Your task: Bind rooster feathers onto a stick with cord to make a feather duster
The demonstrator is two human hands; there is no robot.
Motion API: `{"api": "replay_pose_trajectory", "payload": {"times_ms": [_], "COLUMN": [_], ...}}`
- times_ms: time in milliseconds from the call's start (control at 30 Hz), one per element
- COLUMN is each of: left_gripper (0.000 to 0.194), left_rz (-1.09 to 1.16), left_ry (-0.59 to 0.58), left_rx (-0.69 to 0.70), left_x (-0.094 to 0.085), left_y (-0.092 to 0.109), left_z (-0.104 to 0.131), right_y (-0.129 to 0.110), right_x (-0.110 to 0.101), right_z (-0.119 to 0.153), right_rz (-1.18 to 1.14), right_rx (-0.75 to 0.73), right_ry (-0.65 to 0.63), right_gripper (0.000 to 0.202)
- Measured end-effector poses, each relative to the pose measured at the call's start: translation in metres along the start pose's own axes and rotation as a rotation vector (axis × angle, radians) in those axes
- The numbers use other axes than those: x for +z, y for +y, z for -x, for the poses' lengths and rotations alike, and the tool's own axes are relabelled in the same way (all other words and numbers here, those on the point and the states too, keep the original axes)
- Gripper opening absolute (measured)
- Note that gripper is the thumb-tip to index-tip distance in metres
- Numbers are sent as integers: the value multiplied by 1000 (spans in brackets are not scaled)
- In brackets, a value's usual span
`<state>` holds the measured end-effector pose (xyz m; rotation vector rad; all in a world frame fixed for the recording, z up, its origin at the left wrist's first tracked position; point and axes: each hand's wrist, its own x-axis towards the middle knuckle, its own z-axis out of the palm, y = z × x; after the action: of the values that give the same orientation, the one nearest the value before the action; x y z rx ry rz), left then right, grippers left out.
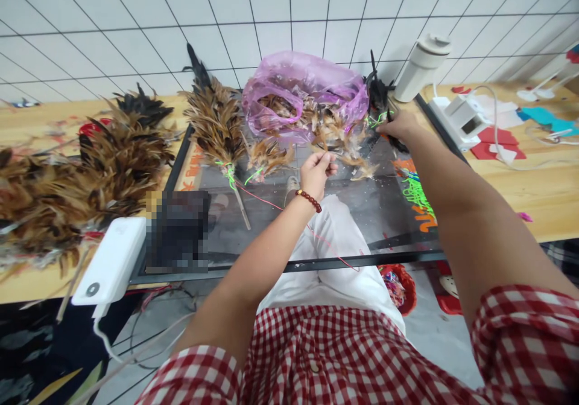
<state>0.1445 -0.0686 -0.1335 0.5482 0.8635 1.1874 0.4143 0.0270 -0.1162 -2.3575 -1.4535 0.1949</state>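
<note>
My left hand is over the middle of the dark glass panel, its fingers closed in a pinch; what they hold, if anything, is too small to make out. Loose brown feathers lie just beyond it, spilling from a pink plastic bag. My right hand reaches to the back right, its fingers together at a bunch of black feathers with green ties around it. A feather duster on a thin stick, bound with green string, rests left of the bag. Beside it lies a small brown feather bunch.
A large feather heap covers the left side. A white power bank sits at the panel's front left. Behind my right arm stand a white tumbler and a power strip. Green strings lie beneath my right forearm.
</note>
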Motion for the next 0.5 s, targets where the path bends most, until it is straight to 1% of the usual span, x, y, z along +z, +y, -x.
{"api": "replay_pose_trajectory", "payload": {"times_ms": [33,67,100,167,267,300,400,467,500], "left_gripper": [27,27,26,23,16,15,17,17,19], "left_rz": [-3,-6,-9,-17,-86,-125,-248,-307,-324], "left_ry": [-5,-10,-10,0,-8,-31,-128,-179,-187], "left_rx": [3,6,9,20,45,55,55,39,34], "left_x": [0,-1,-1,-2,-2,-1,-2,-2,-3], "left_y": [0,-1,-1,-3,-7,-9,-12,-12,-11], "left_z": [0,-1,-1,-2,-3,-3,-2,-1,-1], "right_y": [-3,-5,-7,-11,-26,-34,-61,-75,-79], "right_x": [-4,-11,-19,-37,-58,-61,-61,-55,-52], "right_z": [5,10,16,33,68,82,120,137,142], "right_rz": [57,94,118,204,460,531,624,596,519], "right_rx": [33,30,-22,-199,-567,-678,-907,-985,-979], "right_ry": [-35,-42,-24,23,58,53,-20,-96,-116], "right_gripper": [37,37,37,34,27,28,28,26,25]}}
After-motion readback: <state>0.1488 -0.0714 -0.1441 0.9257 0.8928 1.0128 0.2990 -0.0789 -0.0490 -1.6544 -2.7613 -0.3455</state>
